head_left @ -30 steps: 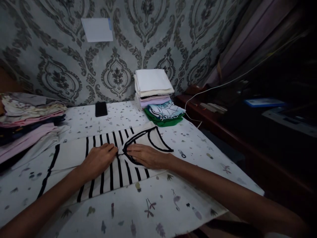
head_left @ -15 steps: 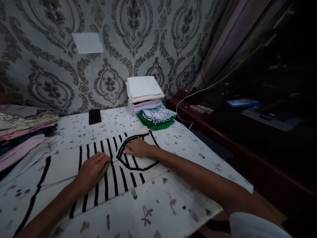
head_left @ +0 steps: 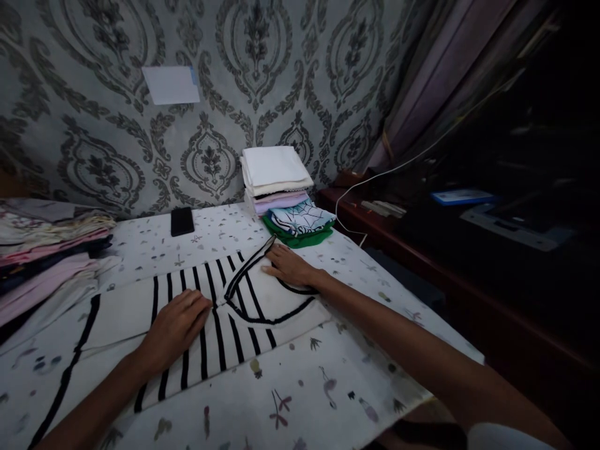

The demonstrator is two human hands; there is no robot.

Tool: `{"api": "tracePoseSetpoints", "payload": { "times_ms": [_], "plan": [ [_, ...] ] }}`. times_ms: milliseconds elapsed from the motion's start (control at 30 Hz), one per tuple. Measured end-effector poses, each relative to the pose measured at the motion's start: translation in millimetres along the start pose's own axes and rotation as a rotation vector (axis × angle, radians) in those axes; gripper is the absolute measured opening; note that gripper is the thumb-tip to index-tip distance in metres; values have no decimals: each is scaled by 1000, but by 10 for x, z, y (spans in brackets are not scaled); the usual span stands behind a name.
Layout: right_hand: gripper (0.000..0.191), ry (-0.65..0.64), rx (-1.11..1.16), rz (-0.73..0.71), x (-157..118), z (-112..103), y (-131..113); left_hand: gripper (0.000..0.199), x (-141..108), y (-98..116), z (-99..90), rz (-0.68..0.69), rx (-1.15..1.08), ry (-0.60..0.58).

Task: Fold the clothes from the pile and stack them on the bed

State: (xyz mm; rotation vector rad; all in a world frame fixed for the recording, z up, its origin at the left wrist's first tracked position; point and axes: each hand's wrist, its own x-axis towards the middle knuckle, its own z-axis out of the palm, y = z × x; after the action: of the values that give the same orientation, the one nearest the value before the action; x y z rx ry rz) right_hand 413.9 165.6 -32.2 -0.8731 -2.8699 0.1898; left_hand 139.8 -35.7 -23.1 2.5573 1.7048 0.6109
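A cream knit top (head_left: 122,312) with black stripes and black trim lies stretched across the table, its open neckline towards the right. My left hand (head_left: 180,325) rests on the striped part, with its fingers bent together and closed on the fabric beside the point of the neckline. Inside the neckline, my right hand (head_left: 293,265) lies over the cloth close to the upper trim. Its thumb stands apart from its outstretched fingers, so it is open. The fingertips reach the black edge, which stands up in a straight line there.
Beyond the top stands a stack of folded clothes (head_left: 276,169), with green cloth at its base. More folded clothes (head_left: 51,250) are piled at the left. A black phone (head_left: 182,222) lies near the wall. A white cable (head_left: 398,167) runs down to the dark red furniture (head_left: 349,203) at right.
My right hand has moved right and away from me within the neckline. The upper trim now runs straighter and farther outward. My left hand keeps its place on the stripes.
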Motion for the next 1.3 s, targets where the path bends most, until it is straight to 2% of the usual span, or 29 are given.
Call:
{"api": "tracePoseSetpoints", "payload": {
  "times_ms": [133, 267, 433, 500, 567, 667, 733, 800, 867, 1000, 1100, 1200, 1300],
  "plan": [
    [54, -28, 26, 69, -91, -6, 81, 28, 1, -11, 2, 6, -17, 0],
    [55, 13, 35, 86, -131, 1, 102, 27, 10, 12, -30, 17, -23, -14],
    [57, 35, -2, 236, -126, -1, 112, 30, -18, 57, -95, 31, -33, -17],
    [50, 96, -7, 295, -128, -25, 113, 31, -48, 61, -119, 27, -37, -22],
    [42, 216, -4, 335, -121, -52, 96, 32, -77, 61, -139, 27, -46, -39],
    [44, 391, 10, 262, -78, -63, 37, 32, -105, 64, -161, 28, -66, -54],
    [45, 342, 6, 133, -37, -34, 7, 32, -121, 72, -178, 23, -78, -57],
    [48, 212, 4, 61, -4, 23, 23, 33, -152, 75, -211, 17, -97, -78],
    [50, 127, 14, 71, 18, 92, 89, 35, -213, 56, -270, -7, -138, -120],
    [51, 104, 10, 109, 37, 159, 175, 38, -431, -80, -469, -181, -256, -115],
    [49, 180, 2, 58, 27, 89, -45, 37, -639, -254, -648, -362, -243, -47],
    [45, 229, 102, -114, 27, 0, -518, 35, -844, -450, -808, -498, -165, 35],
    [42, 189, 208, -323, 59, -8, -989, 33, -1032, -616, -933, -600, -127, 100]
  ]
}}
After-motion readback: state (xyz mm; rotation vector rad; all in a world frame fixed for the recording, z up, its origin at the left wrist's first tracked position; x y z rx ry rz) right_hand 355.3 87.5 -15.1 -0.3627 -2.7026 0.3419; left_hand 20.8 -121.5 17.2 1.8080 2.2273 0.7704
